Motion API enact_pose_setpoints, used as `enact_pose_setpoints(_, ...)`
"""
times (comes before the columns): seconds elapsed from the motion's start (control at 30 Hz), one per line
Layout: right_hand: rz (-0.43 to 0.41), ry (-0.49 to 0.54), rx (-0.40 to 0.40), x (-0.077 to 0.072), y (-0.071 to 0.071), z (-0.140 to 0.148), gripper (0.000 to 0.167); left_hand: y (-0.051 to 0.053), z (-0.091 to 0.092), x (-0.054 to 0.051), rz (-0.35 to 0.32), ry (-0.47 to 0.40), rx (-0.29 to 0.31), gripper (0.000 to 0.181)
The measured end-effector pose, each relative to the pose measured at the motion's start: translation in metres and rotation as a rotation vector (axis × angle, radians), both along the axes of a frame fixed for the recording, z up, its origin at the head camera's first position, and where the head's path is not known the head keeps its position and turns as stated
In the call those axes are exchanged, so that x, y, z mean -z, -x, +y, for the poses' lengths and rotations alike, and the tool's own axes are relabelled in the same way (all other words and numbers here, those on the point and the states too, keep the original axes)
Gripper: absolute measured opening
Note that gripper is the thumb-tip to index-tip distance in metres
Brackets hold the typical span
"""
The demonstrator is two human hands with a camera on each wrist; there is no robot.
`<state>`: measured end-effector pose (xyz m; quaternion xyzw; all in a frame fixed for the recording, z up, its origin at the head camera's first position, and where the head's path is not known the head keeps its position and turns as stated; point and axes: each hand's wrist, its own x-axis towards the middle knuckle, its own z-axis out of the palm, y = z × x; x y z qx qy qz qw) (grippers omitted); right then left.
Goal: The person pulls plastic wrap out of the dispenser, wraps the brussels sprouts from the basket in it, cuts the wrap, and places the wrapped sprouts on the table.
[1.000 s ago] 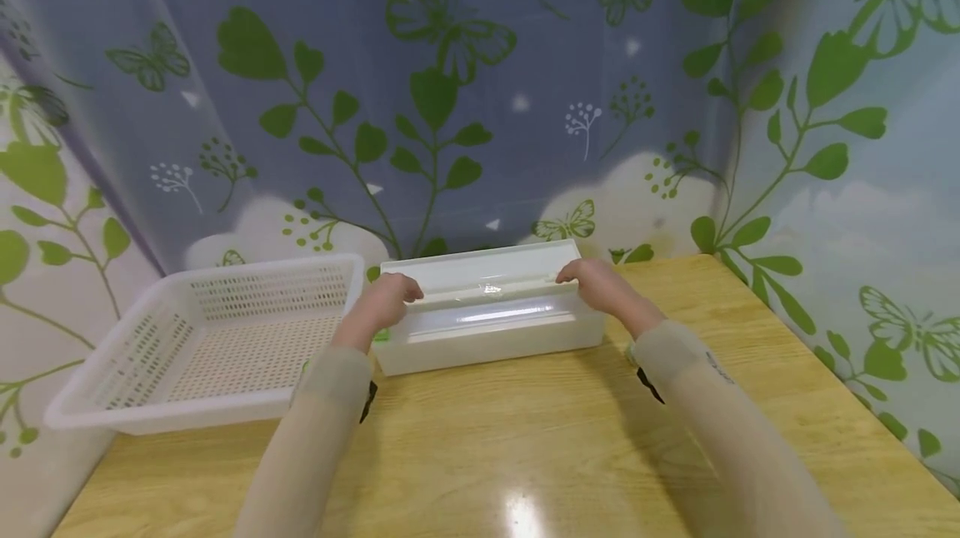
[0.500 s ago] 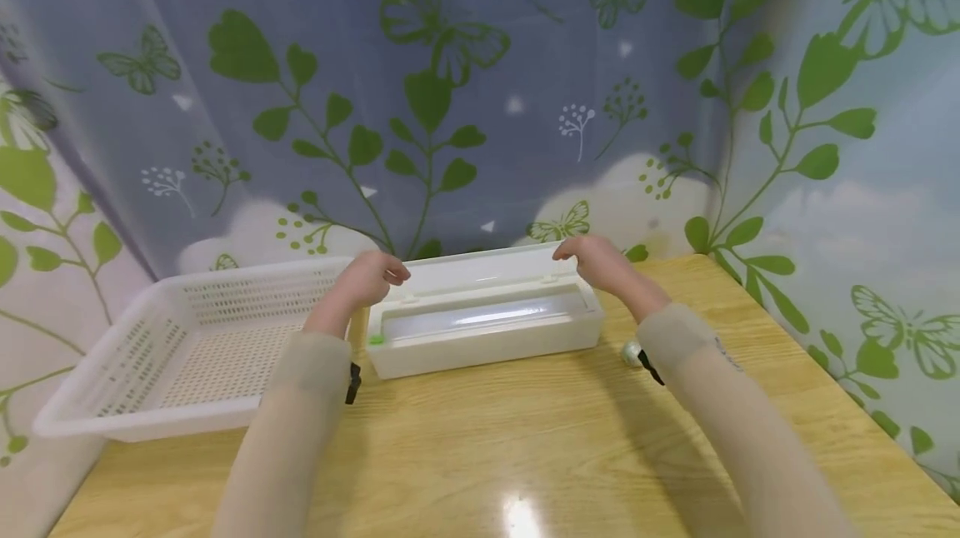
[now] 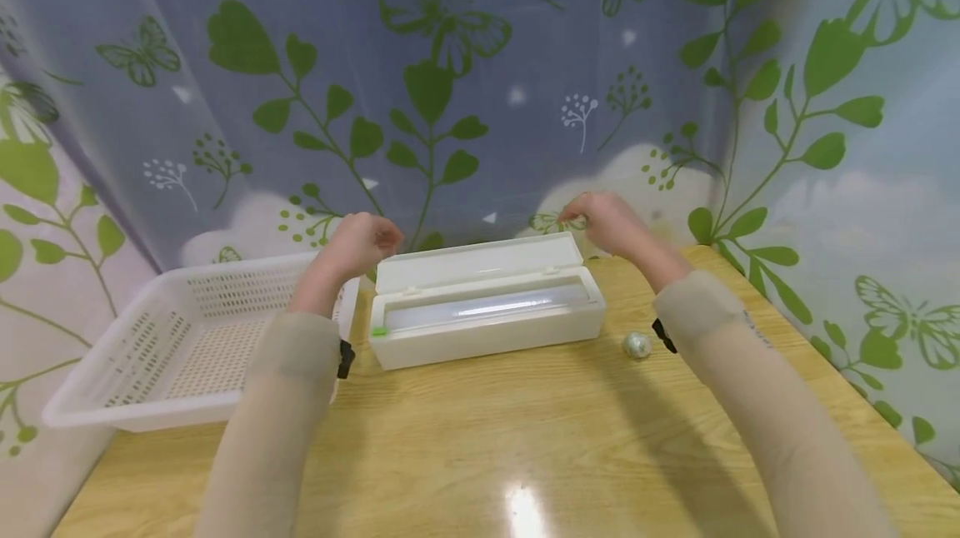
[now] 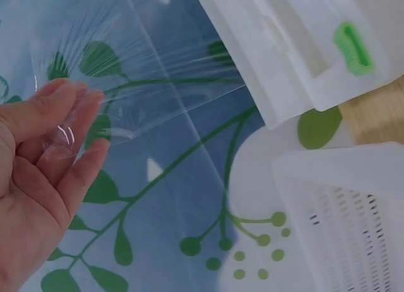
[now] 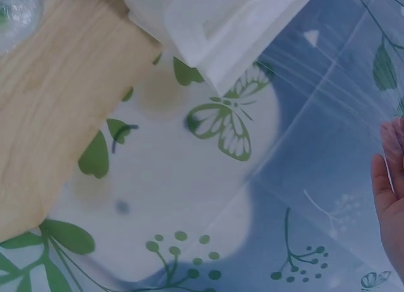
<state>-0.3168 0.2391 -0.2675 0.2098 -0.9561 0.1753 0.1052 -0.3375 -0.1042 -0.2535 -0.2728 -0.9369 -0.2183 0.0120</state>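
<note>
A clear sheet of cling film [image 4: 167,93] stretches up from a long white cling film dispenser [image 3: 487,341]. The dispenser's lid [image 3: 480,265] stands tilted open at the back, and a shiny roll [image 3: 495,305] shows inside. Above its left end, my left hand [image 3: 355,248] pinches one corner of the film between thumb and fingers, the film bunched there. On the other side my right hand [image 3: 609,226] holds the opposite corner, raised over the lid's right end. Only part of this hand appears at the edge of the right wrist view. In the head view the film is barely visible.
A white perforated basket [image 3: 202,346] stands on the left of the wooden table [image 3: 480,455]. Right of the dispenser lies a small round item in crinkled clear wrap [image 3: 637,345]. Behind the table hangs a patterned curtain [image 3: 315,38]. A green slider [image 3: 379,331] sits on the dispenser's left end.
Both hands have risen from the dispenser and moved up toward the curtain, drawing film out. My left hand has also shifted left. The dispenser stays nearly in place.
</note>
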Motion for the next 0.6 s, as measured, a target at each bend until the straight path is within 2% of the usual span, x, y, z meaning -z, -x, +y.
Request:
enact_pose_setpoints(0.07,-0.008,0.018,0.011,-0.006,-0.002,0.0,0.052,-0.001,0.001,-0.006,0.026,-0.008,-0.01,0.022)
enact_pose_setpoints(0.2,-0.039,0.058,0.044,-0.019,-0.006,-0.001,0.05,-0.005,0.002,-0.017,0.038,-0.042,-0.051,0.032)
enact_pose_setpoints(0.37,0.036,0.085,0.037,-0.034,-0.013,-0.003,0.04,-0.01,0.004,-0.029,0.101,-0.09,-0.077,0.046)
enact_pose_setpoints(0.47,0.087,0.105,0.004,-0.042,-0.018,-0.001,0.034,-0.016,0.006,-0.035,0.152,-0.122,-0.085,0.042)
enact_pose_setpoints(0.6,0.114,0.132,-0.036,-0.054,-0.026,0.001,0.024,-0.025,0.008,-0.046,0.214,-0.149,-0.086,0.033)
